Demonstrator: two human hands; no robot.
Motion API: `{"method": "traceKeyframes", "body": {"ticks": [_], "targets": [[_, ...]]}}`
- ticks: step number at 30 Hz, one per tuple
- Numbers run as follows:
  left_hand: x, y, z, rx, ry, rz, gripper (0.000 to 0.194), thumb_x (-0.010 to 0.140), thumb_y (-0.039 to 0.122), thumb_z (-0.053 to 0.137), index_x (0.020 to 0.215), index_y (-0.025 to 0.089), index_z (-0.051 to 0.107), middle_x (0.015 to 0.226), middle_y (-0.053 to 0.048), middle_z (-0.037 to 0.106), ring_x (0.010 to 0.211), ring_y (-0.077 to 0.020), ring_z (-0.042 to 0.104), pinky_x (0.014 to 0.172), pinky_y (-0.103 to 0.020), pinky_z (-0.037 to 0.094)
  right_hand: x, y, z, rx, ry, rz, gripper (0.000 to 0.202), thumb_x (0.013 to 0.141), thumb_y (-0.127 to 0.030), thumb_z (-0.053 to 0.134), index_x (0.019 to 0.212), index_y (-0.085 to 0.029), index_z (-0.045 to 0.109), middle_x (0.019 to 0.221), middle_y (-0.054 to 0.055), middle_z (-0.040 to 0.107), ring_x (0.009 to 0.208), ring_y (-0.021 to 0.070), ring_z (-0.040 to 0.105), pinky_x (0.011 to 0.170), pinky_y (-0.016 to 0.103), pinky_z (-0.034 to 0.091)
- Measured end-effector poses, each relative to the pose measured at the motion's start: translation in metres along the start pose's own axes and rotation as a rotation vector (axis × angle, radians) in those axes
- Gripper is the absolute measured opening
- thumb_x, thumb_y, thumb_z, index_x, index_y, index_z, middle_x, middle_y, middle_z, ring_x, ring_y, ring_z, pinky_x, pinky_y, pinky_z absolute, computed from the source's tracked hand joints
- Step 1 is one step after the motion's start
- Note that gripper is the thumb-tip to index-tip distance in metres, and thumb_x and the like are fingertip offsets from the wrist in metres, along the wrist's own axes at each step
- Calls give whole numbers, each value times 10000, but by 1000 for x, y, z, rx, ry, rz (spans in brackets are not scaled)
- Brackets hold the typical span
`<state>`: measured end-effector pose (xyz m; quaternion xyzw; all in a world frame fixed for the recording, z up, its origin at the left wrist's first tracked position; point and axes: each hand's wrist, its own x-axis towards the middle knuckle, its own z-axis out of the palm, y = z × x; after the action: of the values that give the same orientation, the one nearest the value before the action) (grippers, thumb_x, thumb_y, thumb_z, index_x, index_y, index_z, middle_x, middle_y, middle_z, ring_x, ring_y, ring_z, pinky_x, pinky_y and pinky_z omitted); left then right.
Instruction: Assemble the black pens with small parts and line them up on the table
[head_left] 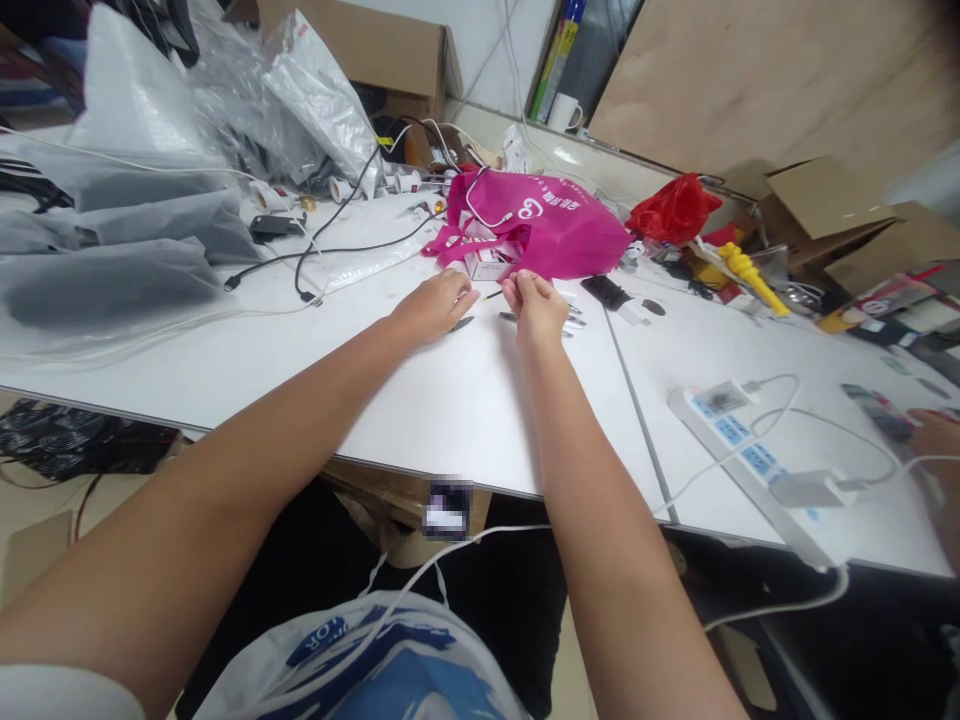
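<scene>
My right hand is closed in a pinch on a thin dark pen refill, whose pale tip points left. Just across from that tip, my left hand has its fingers curled together; what they hold, if anything, is hidden. From beneath the left hand a dark tapered pen part sticks out, and I cannot tell if it is gripped or lying on the table. Several silver pen parts lie by the right hand, partly covered by it. Behind both hands is a small white box at the mouth of a pink bag.
The pink bag lies beyond my hands. Grey plastic packages and dark cables occupy the left. A white power strip with plugged-in chargers is on the right. Another person's hand shows at the right edge.
</scene>
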<state>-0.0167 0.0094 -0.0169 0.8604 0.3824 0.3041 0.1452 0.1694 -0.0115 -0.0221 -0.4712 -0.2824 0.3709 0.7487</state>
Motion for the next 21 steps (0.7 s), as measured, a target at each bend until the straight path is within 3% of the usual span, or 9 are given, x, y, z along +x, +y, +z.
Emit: {"method": "traceKeyframes", "body": {"ticks": [4, 12, 17, 21], "targets": [[-2, 8, -6, 0, -43, -17, 389, 1105, 470, 385, 1020, 206, 659, 1046, -130, 720, 995, -275, 664, 902, -403, 478, -3, -10, 3, 27, -26, -71, 125, 909, -306, 796, 967, -217, 732, 959, 11, 795, 933, 145, 819, 965, 332, 704], [-4, 14, -9, -12, -58, -64, 357, 1125, 456, 377, 1079, 212, 634, 1032, -132, 726, 995, -293, 679, 870, -394, 471, -17, -29, 11, 117, -55, 11, 23, 979, -228, 715, 963, -213, 720, 972, 15, 799, 1040, 148, 812, 1031, 323, 687], [-2, 12, -7, -46, -88, -31, 324, 1128, 441, 395, 1055, 216, 616, 1011, -114, 719, 998, -272, 682, 883, -366, 461, -12, -24, 7, 80, -163, 10, 141, 910, -319, 821, 974, -216, 750, 1021, 27, 815, 1086, 172, 807, 1016, 329, 692], [-1, 9, -4, -50, -114, -8, 333, 1125, 447, 399, 1095, 204, 626, 1031, -120, 731, 999, -266, 691, 891, -362, 471, -15, -18, 7, 22, -251, 11, 264, 827, -427, 908, 939, -225, 780, 1017, 20, 820, 981, 147, 802, 932, 276, 694]]}}
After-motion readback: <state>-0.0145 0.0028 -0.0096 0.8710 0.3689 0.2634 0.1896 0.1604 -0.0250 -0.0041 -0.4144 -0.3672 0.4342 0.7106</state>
